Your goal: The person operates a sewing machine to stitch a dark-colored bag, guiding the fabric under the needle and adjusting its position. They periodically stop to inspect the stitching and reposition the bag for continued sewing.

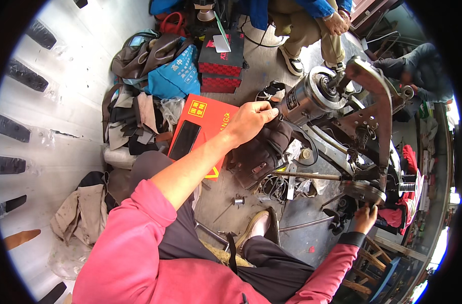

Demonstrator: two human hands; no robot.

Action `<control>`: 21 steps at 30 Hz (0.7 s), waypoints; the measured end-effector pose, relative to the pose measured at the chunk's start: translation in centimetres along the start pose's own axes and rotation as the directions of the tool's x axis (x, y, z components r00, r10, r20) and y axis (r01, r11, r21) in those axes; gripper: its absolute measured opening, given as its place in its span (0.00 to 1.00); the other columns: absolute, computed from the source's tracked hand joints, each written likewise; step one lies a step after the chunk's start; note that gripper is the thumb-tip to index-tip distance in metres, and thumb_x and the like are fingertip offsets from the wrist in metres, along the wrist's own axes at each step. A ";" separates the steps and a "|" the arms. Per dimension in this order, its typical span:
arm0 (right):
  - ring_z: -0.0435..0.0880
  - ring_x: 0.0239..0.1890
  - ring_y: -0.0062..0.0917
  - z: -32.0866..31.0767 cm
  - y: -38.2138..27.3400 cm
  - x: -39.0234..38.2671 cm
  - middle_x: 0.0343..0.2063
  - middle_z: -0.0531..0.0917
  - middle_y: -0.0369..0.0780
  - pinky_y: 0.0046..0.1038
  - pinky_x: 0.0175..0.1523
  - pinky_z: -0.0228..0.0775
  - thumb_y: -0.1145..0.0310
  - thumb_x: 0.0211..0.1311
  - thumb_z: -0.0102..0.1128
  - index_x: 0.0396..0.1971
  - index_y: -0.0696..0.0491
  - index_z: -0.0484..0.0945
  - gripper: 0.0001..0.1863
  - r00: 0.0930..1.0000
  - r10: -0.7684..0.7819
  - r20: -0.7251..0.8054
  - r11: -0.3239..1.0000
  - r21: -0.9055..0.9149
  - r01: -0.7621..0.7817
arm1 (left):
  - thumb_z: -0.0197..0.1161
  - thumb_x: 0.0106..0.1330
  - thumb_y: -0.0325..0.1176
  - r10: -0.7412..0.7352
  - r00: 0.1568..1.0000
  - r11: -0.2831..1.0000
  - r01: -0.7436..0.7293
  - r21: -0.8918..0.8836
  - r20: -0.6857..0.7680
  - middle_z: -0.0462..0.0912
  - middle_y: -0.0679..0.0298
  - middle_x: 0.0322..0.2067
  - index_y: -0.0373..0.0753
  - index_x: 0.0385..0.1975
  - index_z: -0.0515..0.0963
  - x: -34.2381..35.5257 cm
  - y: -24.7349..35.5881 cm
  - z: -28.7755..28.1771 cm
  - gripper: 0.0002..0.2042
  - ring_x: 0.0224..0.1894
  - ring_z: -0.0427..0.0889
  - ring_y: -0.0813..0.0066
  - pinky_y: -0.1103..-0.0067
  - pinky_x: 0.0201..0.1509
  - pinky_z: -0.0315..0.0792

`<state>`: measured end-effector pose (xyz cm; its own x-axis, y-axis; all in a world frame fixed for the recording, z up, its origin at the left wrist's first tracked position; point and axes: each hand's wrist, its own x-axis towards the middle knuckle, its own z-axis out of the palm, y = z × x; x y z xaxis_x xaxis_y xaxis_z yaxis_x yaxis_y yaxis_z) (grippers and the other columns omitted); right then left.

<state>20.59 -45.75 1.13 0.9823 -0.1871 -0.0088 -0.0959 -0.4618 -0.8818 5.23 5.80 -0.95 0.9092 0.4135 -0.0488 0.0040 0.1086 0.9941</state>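
A hand-cranked sewing machine (384,109) with a worn brown frame and a silver cylindrical head (303,101) stands to the right. My left hand (249,123) reaches out beside that head, thumb and fingers pinched on the upper edge of a dark brown leather-like bag (264,154). The bag hangs in folds below the head; where it meets the machine is hidden. Lower right, my right hand (365,219) is closed at the rim of the machine's hand wheel (363,192). Its grip is partly hidden by the wheel.
A black phone (185,140) lies on a red box (210,115). Leather scraps (139,119), a blue bag (175,73) and stacked boxes (221,53) sit at the left. A thread spool (238,200) lies on the floor. Two other people sit nearby, one with clasped hands (336,23).
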 end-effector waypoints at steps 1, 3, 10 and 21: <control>0.73 0.16 0.17 0.4 1.7 0.0 0.20 0.75 0.33 0.20 0.17 0.61 0.71 0.73 0.50 0.42 0.51 0.72 0.03 0.999 0.028 0.033 0.998 -0.052 -0.026 | 0.59 0.72 0.38 -0.001 1.000 1.000 0.001 -0.003 -0.001 0.70 0.72 0.22 0.33 0.25 0.74 0.0 0.0 0.0 0.16 0.29 0.66 0.84 0.78 0.33 0.64; 0.73 0.15 0.17 2.8 4.2 -0.6 0.19 0.75 0.33 0.20 0.17 0.61 0.69 0.73 0.53 0.41 0.51 0.71 0.03 0.980 0.076 0.183 0.994 0.067 -0.089 | 0.60 0.71 0.39 0.002 1.000 1.000 -0.002 0.010 0.000 0.71 0.71 0.22 0.33 0.25 0.74 0.0 0.0 0.0 0.16 0.29 0.66 0.83 0.77 0.34 0.64; 0.80 0.18 0.21 8.9 -0.5 -6.3 0.21 0.80 0.36 0.22 0.21 0.67 0.58 0.71 0.61 0.40 0.55 0.72 0.15 0.887 0.094 0.451 0.991 -0.130 -0.038 | 0.59 0.71 0.39 0.031 0.999 0.999 -0.031 0.035 -0.008 0.72 0.69 0.22 0.33 0.27 0.75 0.1 0.0 0.0 0.15 0.28 0.68 0.81 0.76 0.34 0.65; 0.76 0.19 0.16 -0.4 -4.2 -1.6 0.22 0.77 0.32 0.19 0.24 0.65 0.65 0.72 0.58 0.46 0.51 0.77 0.08 0.984 -0.179 0.012 0.984 -0.003 0.179 | 0.58 0.71 0.40 0.030 0.999 0.997 -0.028 0.071 -0.014 0.74 0.66 0.23 0.32 0.29 0.76 0.0 0.4 0.0 0.15 0.30 0.70 0.79 0.75 0.36 0.66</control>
<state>19.41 -43.83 5.06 0.9855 -0.0906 0.1432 0.0809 -0.4908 -0.8675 5.25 5.81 -0.56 0.9029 0.4292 -0.0208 0.0077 0.0323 0.9994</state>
